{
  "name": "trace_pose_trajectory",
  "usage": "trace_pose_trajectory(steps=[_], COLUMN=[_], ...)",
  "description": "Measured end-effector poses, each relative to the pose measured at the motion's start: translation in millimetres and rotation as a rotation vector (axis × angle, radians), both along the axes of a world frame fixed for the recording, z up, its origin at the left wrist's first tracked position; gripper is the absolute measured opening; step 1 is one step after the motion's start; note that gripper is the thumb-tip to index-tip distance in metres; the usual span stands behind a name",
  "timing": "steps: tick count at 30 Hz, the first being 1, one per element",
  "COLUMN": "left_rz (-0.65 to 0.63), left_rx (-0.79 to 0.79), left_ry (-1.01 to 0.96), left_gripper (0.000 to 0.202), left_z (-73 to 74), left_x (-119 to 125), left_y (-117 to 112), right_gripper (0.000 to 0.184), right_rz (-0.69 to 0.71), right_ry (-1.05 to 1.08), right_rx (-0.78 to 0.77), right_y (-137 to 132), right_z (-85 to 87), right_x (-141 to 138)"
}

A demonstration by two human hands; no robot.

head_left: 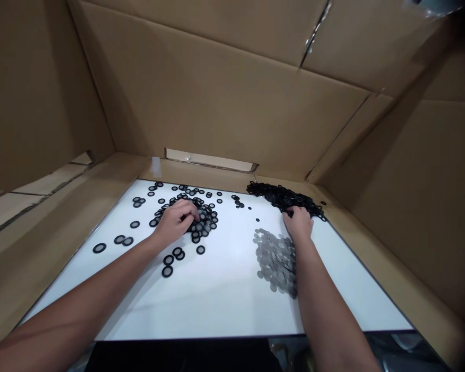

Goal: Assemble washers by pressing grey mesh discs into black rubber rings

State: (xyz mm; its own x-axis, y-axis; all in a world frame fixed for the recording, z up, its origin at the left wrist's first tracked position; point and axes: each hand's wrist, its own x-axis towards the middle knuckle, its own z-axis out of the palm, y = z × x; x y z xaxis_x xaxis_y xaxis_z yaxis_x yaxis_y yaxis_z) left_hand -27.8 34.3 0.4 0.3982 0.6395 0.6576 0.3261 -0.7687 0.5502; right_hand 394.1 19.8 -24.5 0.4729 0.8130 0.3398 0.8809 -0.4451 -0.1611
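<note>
My left hand [177, 219] lies on a scattered heap of black-rimmed rings with grey mesh centres [203, 219] on the white board [217, 294]; its fingers are curled down into the pile, and what they hold is hidden. My right hand [299, 222] reaches to the near edge of a heap of plain black rings [282, 196] at the back right, fingertips bent into it. A pile of flat grey mesh discs [273, 256] lies just left of my right wrist.
Tall cardboard walls [225, 98] enclose the board on the left, back and right. Loose assembled rings [124, 240] are strewn over the board's left part. A dark edge [178, 354] runs along the front.
</note>
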Motion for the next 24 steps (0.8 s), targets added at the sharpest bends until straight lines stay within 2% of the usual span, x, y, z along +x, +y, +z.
trace_pose_trajectory(steps=[7, 18, 24], left_rz=[-0.033, -0.029, -0.035], left_rx=[-0.010, -0.013, -0.032], left_ry=[0.006, 0.011, 0.025], left_gripper=[0.025, 0.025, 0.025], left_z=[-2.2, -0.2, -1.1], left_x=[0.6, -0.4, 0.4], left_y=[0.6, -0.6, -0.3], right_gripper=[0.031, 0.029, 0.030], right_rz=[0.061, 0.090, 0.133], right_ry=[-0.009, -0.028, -0.022], right_rx=[-0.074, -0.081, -0.082], right_y=[3.8, 3.2, 5.2], right_z=[-1.6, 2.9, -0.8], right_x=[-4.9, -7.6, -4.4])
